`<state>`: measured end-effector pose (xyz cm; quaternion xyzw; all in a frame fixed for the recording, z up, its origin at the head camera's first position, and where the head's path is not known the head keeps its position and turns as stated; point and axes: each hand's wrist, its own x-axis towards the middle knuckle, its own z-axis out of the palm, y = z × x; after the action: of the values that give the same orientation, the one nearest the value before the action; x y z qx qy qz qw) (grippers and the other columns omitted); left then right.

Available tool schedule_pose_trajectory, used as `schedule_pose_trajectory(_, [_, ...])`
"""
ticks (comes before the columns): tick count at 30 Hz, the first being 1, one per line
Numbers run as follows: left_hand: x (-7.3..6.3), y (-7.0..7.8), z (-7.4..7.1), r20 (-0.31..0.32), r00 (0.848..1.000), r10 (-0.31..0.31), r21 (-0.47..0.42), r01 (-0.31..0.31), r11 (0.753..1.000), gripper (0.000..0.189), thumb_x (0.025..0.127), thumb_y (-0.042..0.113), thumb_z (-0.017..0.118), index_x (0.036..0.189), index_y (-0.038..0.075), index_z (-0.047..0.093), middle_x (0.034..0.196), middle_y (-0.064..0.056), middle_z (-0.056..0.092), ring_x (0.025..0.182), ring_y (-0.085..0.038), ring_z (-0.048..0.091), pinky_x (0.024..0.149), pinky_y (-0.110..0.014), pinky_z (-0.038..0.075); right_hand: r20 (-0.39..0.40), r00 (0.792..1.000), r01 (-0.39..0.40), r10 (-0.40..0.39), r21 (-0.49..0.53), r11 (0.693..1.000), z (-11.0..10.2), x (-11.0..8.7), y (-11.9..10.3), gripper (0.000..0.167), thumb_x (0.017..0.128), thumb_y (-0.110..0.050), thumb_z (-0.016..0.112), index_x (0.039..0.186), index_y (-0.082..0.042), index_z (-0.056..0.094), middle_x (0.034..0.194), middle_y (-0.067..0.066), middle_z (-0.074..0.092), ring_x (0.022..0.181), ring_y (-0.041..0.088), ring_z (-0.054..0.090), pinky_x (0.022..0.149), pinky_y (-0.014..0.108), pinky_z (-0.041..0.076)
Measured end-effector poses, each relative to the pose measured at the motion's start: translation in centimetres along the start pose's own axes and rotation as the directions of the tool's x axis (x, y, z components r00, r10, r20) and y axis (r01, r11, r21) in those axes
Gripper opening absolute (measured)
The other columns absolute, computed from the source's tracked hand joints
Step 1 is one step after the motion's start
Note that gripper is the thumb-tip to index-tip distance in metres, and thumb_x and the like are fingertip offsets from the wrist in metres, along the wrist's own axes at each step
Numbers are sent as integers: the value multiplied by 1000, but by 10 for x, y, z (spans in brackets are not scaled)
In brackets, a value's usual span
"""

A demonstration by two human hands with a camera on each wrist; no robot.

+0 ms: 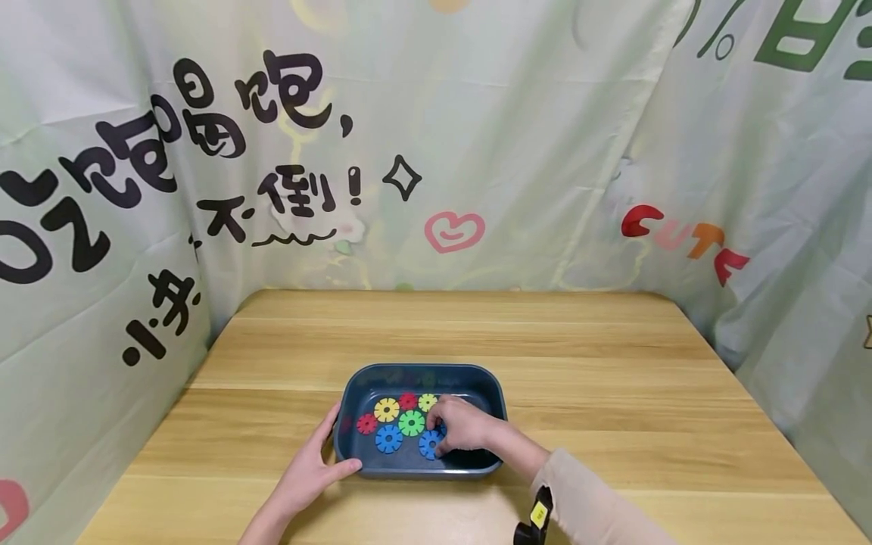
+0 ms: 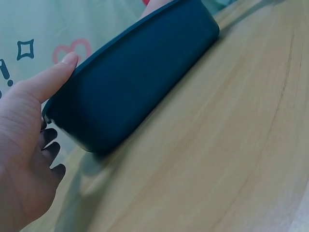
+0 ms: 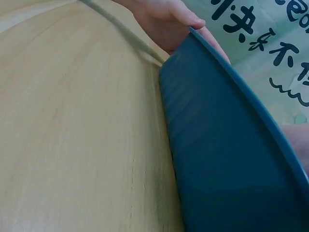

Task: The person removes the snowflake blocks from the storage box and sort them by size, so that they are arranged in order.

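Observation:
A dark blue rectangular tray (image 1: pixel 470 473) rests on the wooden table with several flat notched plastic discs in it. My left hand (image 1: pixel 309 465) holds its near left corner, the thumb (image 2: pixel 65 67) over the rim and the other fingers along the outer left side. My right hand (image 1: pixel 463 425) reaches over the right wall into the tray. Its thumb and forefinger curl around a blue notched disc (image 1: pixel 429 445), and more blue shows between the fingers. To the left lie a green disc (image 1: pixel 412 423), another blue disc (image 1: pixel 389 439), a yellow disc (image 1: pixel 386 409) and a red disc (image 1: pixel 366 424).
Under the tray spreads a wood-grain table (image 1: pixel 579 341). Printed cloth (image 1: pixel 518 151) hangs behind it and on both sides. A small black device (image 1: pixel 534 522) with a yellow label sits at the right wrist by the beige sleeve (image 1: pixel 593 499).

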<state>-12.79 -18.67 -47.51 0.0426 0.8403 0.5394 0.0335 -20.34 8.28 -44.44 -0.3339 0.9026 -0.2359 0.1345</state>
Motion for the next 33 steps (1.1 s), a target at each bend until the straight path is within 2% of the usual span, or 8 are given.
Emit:
schedule_pose_trajectory(6, [0,0,0,-7,1000,13,37,-12,999,92,74,27,78,148,12,24,149,-20,23,134,-45,19,100,-67,16,1,1000,-7,7,10,1000,0,0,0,30,65,-17,84,81,-14,59,79,-10,50,76,7,46,73,23,43])
schedule_pose_trajectory(10, [1,0,0,-8,1000,18,45,-18,999,92,75,27,77,148,12,24,149,-20,24,134,-45,20,100,-67,17,3,1000,-5,4,103,995,-2,0,1,26,70,-9,81,80,-13,58,71,-8,53,68,6,47,66,22,43])
schedule_pose_trajectory(14, [2,1,0,-8,1000,8,51,-7,999,92,75,28,77,148,11,24,149,-21,24,134,-45,20,100,-67,19,3,1000,6,-7,228,974,-6,-1,1,18,75,-3,75,81,-9,59,68,-6,53,62,6,48,60,22,44])
schedule_pose_trajectory(19, [1,2,0,-5,1000,-7,60,8,998,92,75,29,77,148,11,23,149,-21,24,134,-45,20,100,-67,20,-20,1000,6,1,380,925,-19,-7,0,13,80,-2,70,84,-6,59,70,-2,55,57,11,53,54,28,50])
schedule_pose_trajectory(22, [0,1,0,-7,1000,-6,60,7,998,92,75,28,77,148,11,23,149,-21,24,134,-45,20,100,-67,20,-60,998,19,11,473,881,-33,-14,2,10,82,-3,68,87,-2,58,72,1,55,58,16,55,57,39,53])
schedule_pose_trajectory(25, [-1,2,0,-7,1000,-13,59,13,998,91,76,29,77,148,11,23,149,-21,24,134,-45,20,100,-67,20,-100,995,29,31,550,835,-47,-23,7,12,84,-3,66,89,3,56,75,4,54,63,18,56,62,45,54])
schedule_pose_trajectory(30, [0,2,0,-3,1000,-28,57,28,998,91,76,31,76,148,12,23,149,-20,23,134,-44,20,100,-66,21,-159,981,13,108,618,786,-68,-42,24,16,85,-3,64,93,7,54,78,6,53,69,17,56,65,39,54])
schedule_pose_trajectory(33, [-1,1,1,1,1000,-19,39,19,999,91,76,29,76,148,12,23,150,-20,23,135,-43,20,102,-65,20,-203,965,5,167,649,761,-77,-56,36,19,85,-3,63,95,9,53,78,6,53,70,18,55,66,36,54])
